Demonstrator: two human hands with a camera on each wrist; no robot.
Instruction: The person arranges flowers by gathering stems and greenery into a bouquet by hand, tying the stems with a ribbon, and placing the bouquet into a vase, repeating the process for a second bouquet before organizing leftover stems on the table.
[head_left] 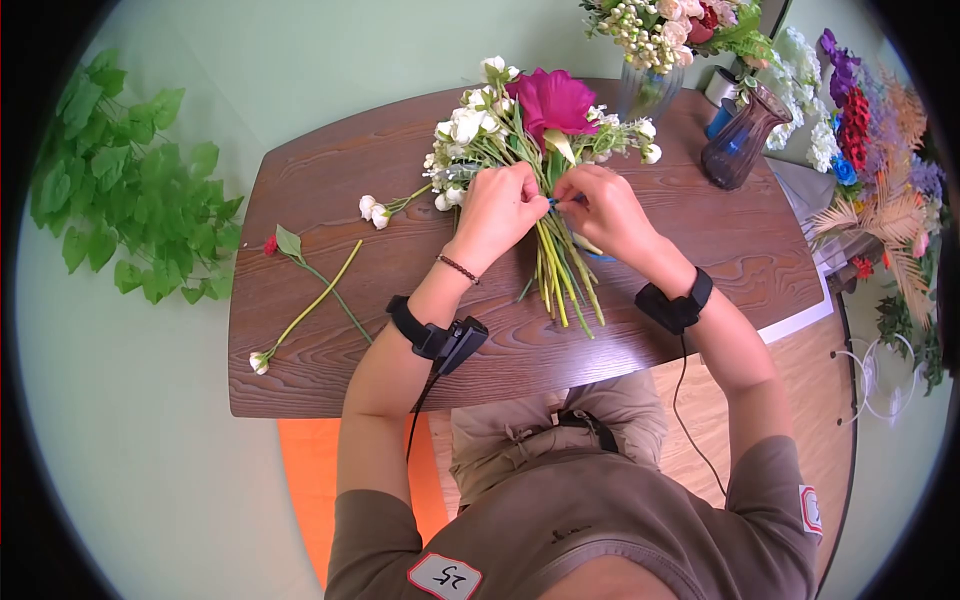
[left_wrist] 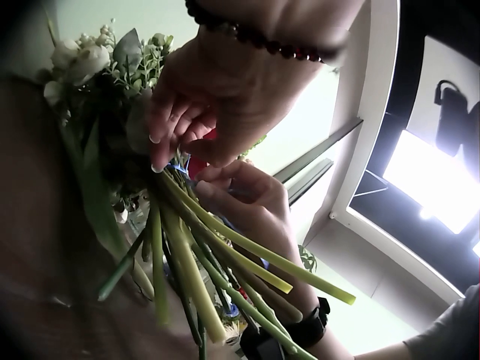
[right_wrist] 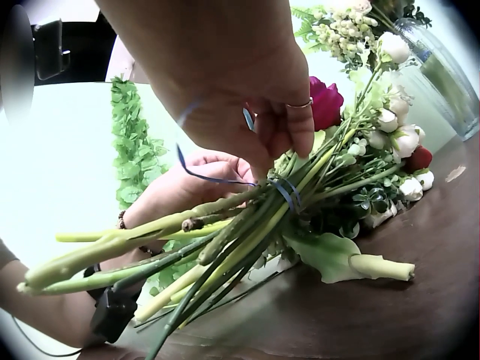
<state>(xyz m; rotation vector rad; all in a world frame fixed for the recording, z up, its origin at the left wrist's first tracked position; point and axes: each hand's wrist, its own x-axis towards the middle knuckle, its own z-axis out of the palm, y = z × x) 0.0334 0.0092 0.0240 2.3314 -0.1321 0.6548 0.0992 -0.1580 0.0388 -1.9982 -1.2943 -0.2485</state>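
Observation:
A bouquet lies over the dark wooden table [head_left: 400, 330], its bare green stems [head_left: 560, 270] pointing toward the person. Its far end carries a large magenta flower [head_left: 553, 103] and several white blooms [head_left: 466, 125]. A thin blue ribbon [right_wrist: 286, 196] circles the bundled stems, with a loose length [right_wrist: 196, 174] looping out beside the right hand. From the left side, the left hand [head_left: 497, 205] pinches the ribbon at the binding point. Opposite it, the right hand [head_left: 608, 212] also pinches the ribbon between thumb and fingers, partly hiding the tie in the head view.
Left of the bouquet lie a white rose sprig [head_left: 375, 212], a long white-budded stem [head_left: 318, 302] and a red-budded stem [head_left: 335, 290]. A purple glass vase [head_left: 742, 140] stands at the right, near a flower-filled clear vase [head_left: 648, 92]. Artificial flowers [head_left: 858, 125] crowd the far right.

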